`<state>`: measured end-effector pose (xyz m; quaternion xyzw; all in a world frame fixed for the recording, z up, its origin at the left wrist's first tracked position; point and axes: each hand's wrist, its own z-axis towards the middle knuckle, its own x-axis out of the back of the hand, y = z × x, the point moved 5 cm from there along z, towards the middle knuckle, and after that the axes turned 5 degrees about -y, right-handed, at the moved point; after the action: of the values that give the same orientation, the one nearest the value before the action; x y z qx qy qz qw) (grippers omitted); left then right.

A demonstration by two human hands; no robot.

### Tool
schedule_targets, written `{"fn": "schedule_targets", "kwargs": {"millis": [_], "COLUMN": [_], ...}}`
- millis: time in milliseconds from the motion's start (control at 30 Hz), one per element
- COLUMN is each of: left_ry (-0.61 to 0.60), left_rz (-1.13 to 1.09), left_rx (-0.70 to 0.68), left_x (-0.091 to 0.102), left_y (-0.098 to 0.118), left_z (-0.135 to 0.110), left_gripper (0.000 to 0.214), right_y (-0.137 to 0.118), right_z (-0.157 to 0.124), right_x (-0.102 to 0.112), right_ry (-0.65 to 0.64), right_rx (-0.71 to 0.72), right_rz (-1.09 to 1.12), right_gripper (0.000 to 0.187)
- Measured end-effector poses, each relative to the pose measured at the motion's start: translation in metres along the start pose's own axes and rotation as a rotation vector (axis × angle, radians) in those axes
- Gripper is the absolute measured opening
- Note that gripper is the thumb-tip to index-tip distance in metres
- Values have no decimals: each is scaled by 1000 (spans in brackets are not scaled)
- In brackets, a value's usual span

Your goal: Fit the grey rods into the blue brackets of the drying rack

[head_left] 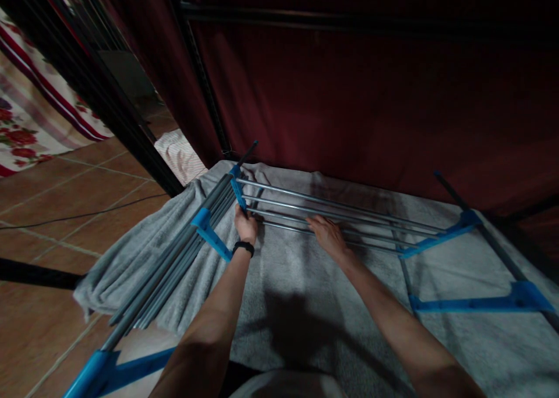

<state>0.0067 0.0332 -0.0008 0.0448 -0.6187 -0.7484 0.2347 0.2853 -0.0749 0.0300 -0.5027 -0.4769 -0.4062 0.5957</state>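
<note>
Head view: left hand closed around blue bracket at left end of grey rods; right hand lies open, flat on them.

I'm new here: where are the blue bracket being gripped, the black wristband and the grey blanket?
blue bracket (237, 188), head view, on its upper half.
black wristband (243, 247), head view, on the band's top face.
grey blanket (297, 276), head view, on a bare patch near its middle.

We face a dark maroon fabric wall braced by black poles. To our left, dimly lit terracotta floor tiles carry a thin black cable, with floral cloth beyond.
</note>
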Motion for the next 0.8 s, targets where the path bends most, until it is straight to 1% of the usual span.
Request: {"fn": "schedule_targets", "kwargs": {"millis": [200,467,700,800], "left_ry": [-11,-7,-9,-14], "left_rz": [4,24,39,4], "left_rx": [-25,-69,-119,-106], "left_x": [-1,-1,-1,0], "left_y": [-4,-9,-4,-4], "left_z": [-1,3,6,7], "left_gripper": [21,20,14,15], "right_y": [1,-1,-1,0], "right_z": [1,1,3,3], "right_x": [0,8,9,9], "right_ry": [-3,-13,-20,-14], "right_rx": [-7,29,27,20], "right_rz": [8,3,-2,5], "right_gripper": [40,39,38,38]}}
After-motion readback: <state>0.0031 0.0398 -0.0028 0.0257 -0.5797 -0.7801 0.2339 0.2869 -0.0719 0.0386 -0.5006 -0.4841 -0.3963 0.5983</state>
